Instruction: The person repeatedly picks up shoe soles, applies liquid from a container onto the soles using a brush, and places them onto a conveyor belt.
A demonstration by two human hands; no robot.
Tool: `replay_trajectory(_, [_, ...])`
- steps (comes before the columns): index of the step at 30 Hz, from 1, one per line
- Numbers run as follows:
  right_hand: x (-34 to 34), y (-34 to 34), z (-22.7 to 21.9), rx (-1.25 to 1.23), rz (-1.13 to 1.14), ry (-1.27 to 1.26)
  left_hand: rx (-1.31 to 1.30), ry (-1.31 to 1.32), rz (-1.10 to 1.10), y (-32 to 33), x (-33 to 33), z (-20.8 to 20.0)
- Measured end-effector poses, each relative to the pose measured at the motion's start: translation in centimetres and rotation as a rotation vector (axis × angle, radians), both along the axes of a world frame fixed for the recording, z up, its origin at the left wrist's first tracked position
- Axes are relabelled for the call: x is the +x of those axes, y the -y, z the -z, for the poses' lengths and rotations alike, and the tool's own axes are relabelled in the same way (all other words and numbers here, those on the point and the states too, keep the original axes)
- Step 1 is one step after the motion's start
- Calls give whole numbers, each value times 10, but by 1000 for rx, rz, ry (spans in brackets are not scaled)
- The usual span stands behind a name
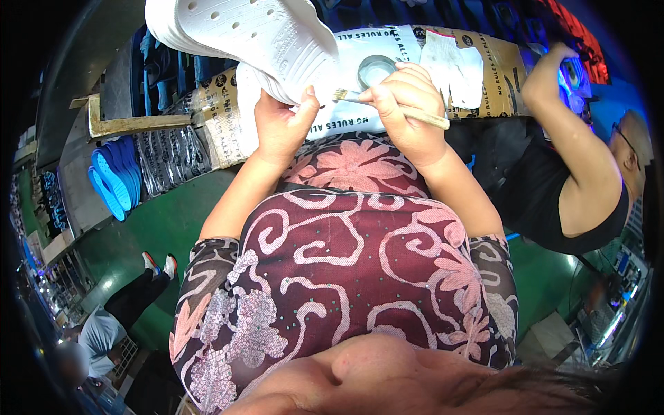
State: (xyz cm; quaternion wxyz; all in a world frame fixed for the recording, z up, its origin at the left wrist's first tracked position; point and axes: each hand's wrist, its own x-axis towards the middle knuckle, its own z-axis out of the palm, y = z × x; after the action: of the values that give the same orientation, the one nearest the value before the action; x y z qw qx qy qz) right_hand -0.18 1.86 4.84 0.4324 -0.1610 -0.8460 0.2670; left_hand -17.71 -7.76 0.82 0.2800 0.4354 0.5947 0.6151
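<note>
In the head view, a white perforated foam clog shoe is being held up at the top of the frame by the left hand, whose fingers are being closed on the shoe's near edge, thumb pressed against the sole rim. A slim wooden-handled brush is being gripped by the right hand, its fingers curled tightly round the handle, and the pale bristles are being pointed toward the shoe edge, just beside the left thumb. Beneath both hands, the tabletop is being covered by brown printed cardboard and a white sheet. A small round metal tin is being kept on that sheet, just behind the right hand. Stacked blue shoe soles are being stored well apart at the left.
</note>
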Motion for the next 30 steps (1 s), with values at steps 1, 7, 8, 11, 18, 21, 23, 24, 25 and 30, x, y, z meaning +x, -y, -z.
replay_trajectory(1, [0, 1, -1, -1, -2, 0, -1, 0, -2, 0, 0, -2])
replay_trajectory(7, [4, 3, -4, -26, 60, 38, 63, -49, -31, 1, 3, -4])
replay_trajectory(8, [4, 3, -4, -46, 62, 24, 61, -41, -37, 1, 4, -4])
replay_trajectory(11, [2, 4, -5, -76, 51, 14, 77, -88, -48, 0, 3, 1])
replay_trajectory(18, [-4, 8, 2, -58, 24, 13, 260, -185, -79, -4, 0, 9])
replay_trajectory(21, [0, 10, -2, -123, 18, 53, 250, -206, -75, -2, -2, 10])
replay_trajectory(23, [1, 8, -2, -132, 27, 31, 257, -249, -78, -3, -2, 8])
replay_trajectory(24, [1, 7, -2, -142, 37, 9, 264, -291, -81, -3, -2, 7])
replay_trajectory(25, [0, 6, -3, -142, 38, 9, 265, -291, -80, -3, -2, 7])
replay_trajectory(30, [-6, -1, 5, 90, 43, -48, 305, -301, -98, -5, 0, 6])
